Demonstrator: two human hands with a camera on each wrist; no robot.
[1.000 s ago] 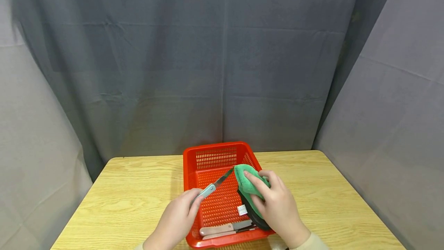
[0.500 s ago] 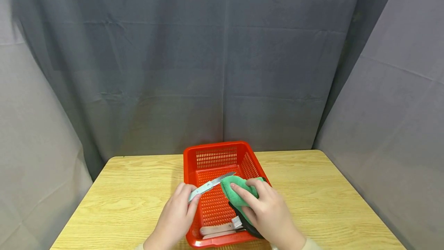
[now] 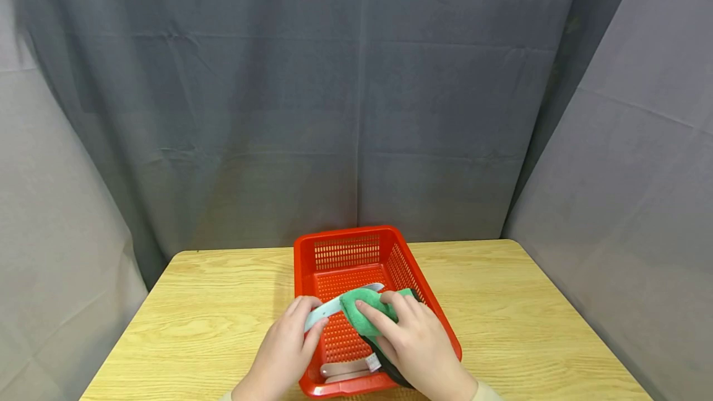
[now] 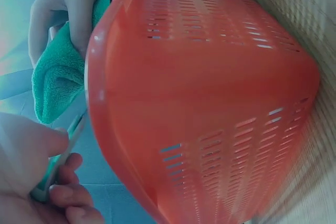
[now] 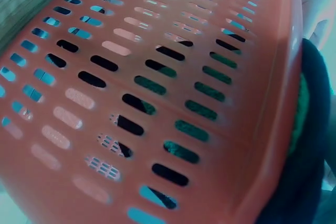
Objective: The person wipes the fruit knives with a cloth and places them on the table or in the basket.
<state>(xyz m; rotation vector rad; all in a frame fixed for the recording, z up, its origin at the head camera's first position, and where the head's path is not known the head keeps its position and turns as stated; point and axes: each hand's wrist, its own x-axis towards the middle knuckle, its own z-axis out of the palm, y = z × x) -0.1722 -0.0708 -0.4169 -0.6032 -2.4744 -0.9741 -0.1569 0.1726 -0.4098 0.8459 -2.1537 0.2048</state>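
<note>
My left hand (image 3: 281, 345) grips the pale blue handle of a knife (image 3: 327, 310) held over the red basket. The blade passes under a folded green cloth (image 3: 358, 315), and its tip shows past the cloth's far side. My right hand (image 3: 414, 342) holds that cloth, fingers spread along its top. Black edging and a white tag (image 3: 372, 362) hang from the cloth's lower part. In the left wrist view, the knife handle (image 4: 51, 177) lies between thumb and curled fingers, just below the cloth (image 4: 58, 74). Through the basket's slots, the right wrist view shows green and black fabric.
The red plastic basket (image 3: 301, 277) with slotted walls stands on a wood-grain table (image 3: 211, 314). Two pinkish handles (image 3: 342, 369) lie inside it near the front wall, partly under the cloth. Grey curtains (image 3: 356, 110) surround the table at the back and sides.
My right hand has brought the cloth leftward and down along the blade toward the handle. The knife has swung to a flatter angle, its tip now emerging beyond the cloth.
</note>
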